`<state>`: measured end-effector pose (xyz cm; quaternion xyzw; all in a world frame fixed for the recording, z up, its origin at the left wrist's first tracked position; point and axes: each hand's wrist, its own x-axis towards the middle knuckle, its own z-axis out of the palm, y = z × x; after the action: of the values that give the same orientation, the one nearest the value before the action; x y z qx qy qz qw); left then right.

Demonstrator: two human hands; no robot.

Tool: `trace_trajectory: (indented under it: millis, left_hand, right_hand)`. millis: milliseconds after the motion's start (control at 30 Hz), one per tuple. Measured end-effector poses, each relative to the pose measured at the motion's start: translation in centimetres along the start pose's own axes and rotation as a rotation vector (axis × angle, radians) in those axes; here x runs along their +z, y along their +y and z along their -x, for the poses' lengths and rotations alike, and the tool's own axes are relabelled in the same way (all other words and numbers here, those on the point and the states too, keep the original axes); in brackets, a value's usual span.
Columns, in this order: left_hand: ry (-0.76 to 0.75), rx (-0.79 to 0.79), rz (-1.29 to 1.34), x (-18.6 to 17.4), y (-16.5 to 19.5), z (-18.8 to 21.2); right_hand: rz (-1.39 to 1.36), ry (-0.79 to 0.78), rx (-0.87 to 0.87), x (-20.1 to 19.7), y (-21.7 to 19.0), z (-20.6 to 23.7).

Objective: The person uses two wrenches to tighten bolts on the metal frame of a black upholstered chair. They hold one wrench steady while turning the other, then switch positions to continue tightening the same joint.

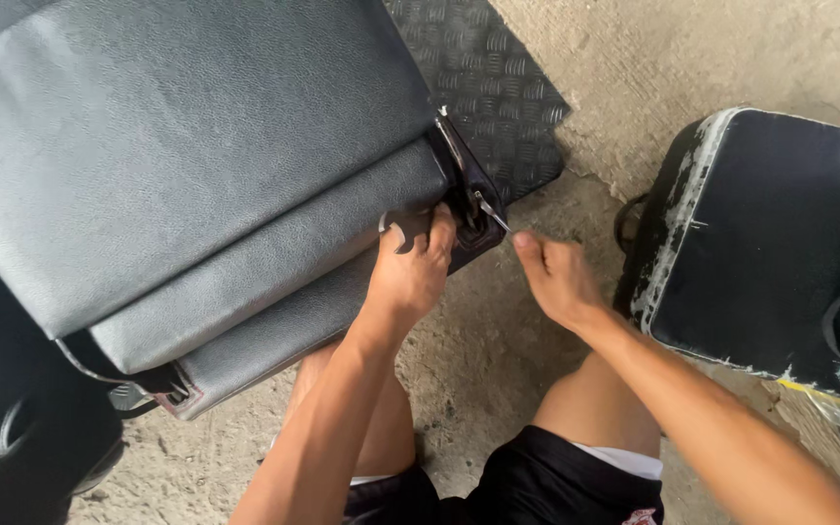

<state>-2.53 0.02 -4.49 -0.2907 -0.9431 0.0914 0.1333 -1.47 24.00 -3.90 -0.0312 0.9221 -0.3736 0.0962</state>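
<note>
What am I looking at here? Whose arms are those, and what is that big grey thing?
There is just one picture, taken by a camera worn on a person's head and looking down. That is why you see their own two arms and bare knees. The person crouches on a rough concrete floor. The big grey thing is a padded vehicle seat lying on the floor. The left hand grips its corner, beside a dark bracket. The right hand pinches a thin metal tool poking at that bracket. Under the seat lies a ridged black mat. On the right sits a worn black cushion.
</note>
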Motion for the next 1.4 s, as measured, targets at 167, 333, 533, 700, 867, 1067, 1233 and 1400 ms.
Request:
trace_trajectory:
  millis: [167, 333, 533, 700, 867, 1067, 1233, 1400]
  left_hand:
    - [0.006, -0.014, -0.007, -0.5, -0.2, -0.2]
    - [0.012, -0.014, -0.045, -0.3, -0.3, -0.2]
    - [0.063, -0.013, 0.041, 0.3, -0.1, 0.2]
    - [0.061, -0.022, 0.032, 0.3, 0.2, 0.5]
    - [0.05, -0.007, -0.046, 0.1, 0.0, 0.7]
    - [-0.003, 0.025, -0.066, 0.0, -0.3, 0.3]
    - [0.009, 0.011, -0.07, -0.2, -0.3, 0.6]
    - [0.077, -0.003, -0.045, 0.3, 0.2, 1.3]
  right_hand:
    - [0.108, 0.203, -0.346, 0.7, 1.2, -2.3]
    - [0.291, 0.228, -0.468, -1.7, 2.0, -4.2]
    - [0.315, 0.27, -0.56, -1.3, 2.3, -6.5]
    - [0.369, 0.261, -0.712, -1.8, 3.5, -8.8]
    - [0.629, 0.217, -0.991, -5.4, 3.1, -13.4]
    - [0.622, -0.016, -1.076, -8.8, 1.2, -14.7]
    - [0.674, -0.451, -0.471, -8.8, 0.3, -14.0]
    - [0.67, -0.275, -0.877, -7.8, 0.8, -16.4]
